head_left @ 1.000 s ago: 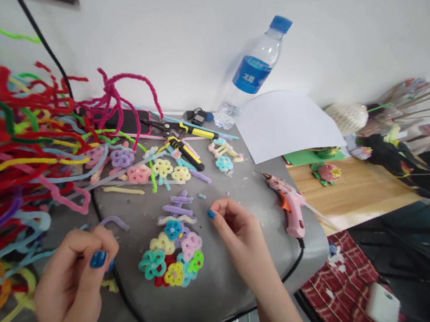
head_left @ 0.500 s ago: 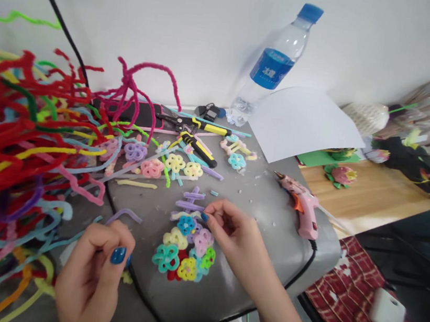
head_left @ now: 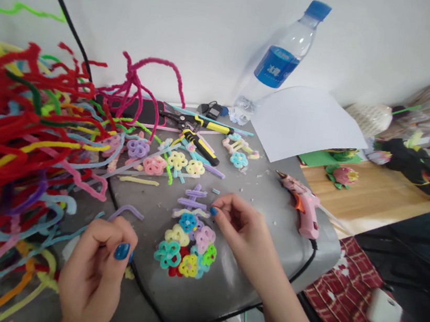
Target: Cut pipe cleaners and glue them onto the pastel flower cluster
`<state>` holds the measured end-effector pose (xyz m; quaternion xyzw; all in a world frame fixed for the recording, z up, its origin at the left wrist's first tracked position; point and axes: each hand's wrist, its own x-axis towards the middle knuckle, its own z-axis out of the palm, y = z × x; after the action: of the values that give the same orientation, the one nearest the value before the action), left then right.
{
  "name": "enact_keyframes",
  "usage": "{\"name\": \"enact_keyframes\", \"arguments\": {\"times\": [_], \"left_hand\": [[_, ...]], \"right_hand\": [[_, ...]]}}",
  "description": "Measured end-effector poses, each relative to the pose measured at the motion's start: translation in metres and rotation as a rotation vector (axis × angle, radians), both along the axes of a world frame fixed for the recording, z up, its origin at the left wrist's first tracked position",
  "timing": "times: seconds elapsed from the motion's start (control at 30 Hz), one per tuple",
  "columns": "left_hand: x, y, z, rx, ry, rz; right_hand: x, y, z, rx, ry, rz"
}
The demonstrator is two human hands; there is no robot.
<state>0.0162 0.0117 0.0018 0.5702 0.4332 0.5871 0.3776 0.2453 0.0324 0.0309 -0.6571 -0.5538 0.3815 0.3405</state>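
- Both hands are held low over the grey tabletop (head_left: 233,303), with the pipe-cleaner flower ornament (head_left: 189,226) laid between them.
- Right hand (head_left: 243,233): placed nearer to the ornament; fingers curled, thumb and forefinger brought close together. Its fingertips (head_left: 213,211) are directed leftward at the right end of the wavy pale strip (head_left: 181,212); whether contact is made, or anything small is pinched, cannot be told.
- Left hand (head_left: 95,269): loosely curled, thumb laid against the bent fingers; no object is seen in it, though its inner side is hidden. It is set well apart from the ornament, which is found to its right; the black cable (head_left: 145,295) is run between them.
- Long axis: directed away from the person with almost no lean, the blossoms being at the near end and the purple crossbars (head_left: 191,203) at the far end.
- Appearance: two purple bars are crossed by a short purple stem, with the wavy strip set below. A rounded cluster is formed by looped blossoms in blue, cream, lilac-pink, turquoise, yellow, lime green and light blue, with red loops (head_left: 174,272) partly covered underneath.
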Motion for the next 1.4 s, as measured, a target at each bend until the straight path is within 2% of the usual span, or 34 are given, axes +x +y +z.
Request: {"name": "enact_keyframes", "arguments": {"times": [0.3, 0.53, 0.8, 1.13, 1.4], "left_hand": [[-0.001, 0.000, 0.001, 0.014, 0.029, -0.003], [-0.001, 0.000, 0.000, 0.016, 0.021, 0.004], [-0.001, -0.001, 0.001, -0.014, 0.010, 0.008], [-0.001, -0.002, 0.002, -0.015, 0.003, 0.010], [-0.002, -0.003, 0.000, -0.031, 0.005, 0.027]], "right_hand": [[-0.010, 0.006, -0.001, 0.022, -0.063, 0.030], [-0.006, 0.006, 0.002, 0.059, -0.105, -0.007], [-0.008, 0.008, 0.000, 0.028, -0.108, 0.040], [-0.004, 0.007, 0.013, 0.033, 0.023, -0.012], [-0.006, 0.010, 0.003, -0.004, -0.019, 0.054]]}}
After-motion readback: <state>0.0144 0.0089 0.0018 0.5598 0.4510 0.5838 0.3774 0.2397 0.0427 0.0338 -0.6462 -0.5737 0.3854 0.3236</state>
